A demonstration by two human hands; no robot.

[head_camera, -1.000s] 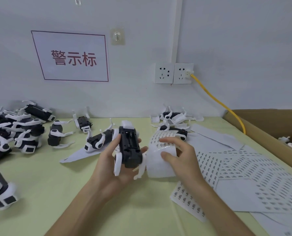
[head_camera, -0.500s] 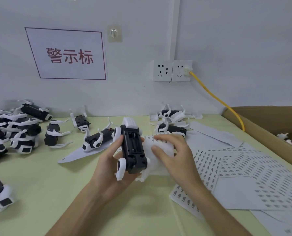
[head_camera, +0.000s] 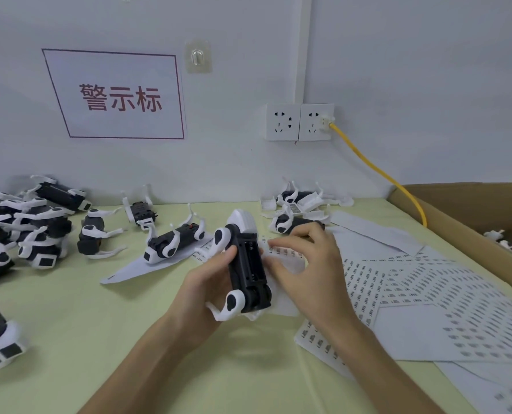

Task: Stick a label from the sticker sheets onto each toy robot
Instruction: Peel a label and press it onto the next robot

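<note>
Toy robot (head_camera: 248,273) in curled left fingers (head_camera: 226,256); sheet (head_camera: 285,254) in right fingers (head_camera: 292,242)

A factory-style labelling bench rather than a home, and the double wall socket (head_camera: 299,122) on the bare white wall anchors the signs of it. Left of the socket hangs a printed sign (head_camera: 114,95) with the red characters 警示标 in a red frame, and an adhesive hook (head_camera: 198,56) sits up and left of the socket. Below and far left of the socket, identical black-and-white toy robots (head_camera: 40,225) lie heaped on a pale green table (head_camera: 84,309). Below and right of it, sticker sheets (head_camera: 428,294) printed with rows of small labels overlap. A yellow cable (head_camera: 377,171) runs from the socket down behind an open cardboard box (head_camera: 457,210) with white toy parts inside
</note>
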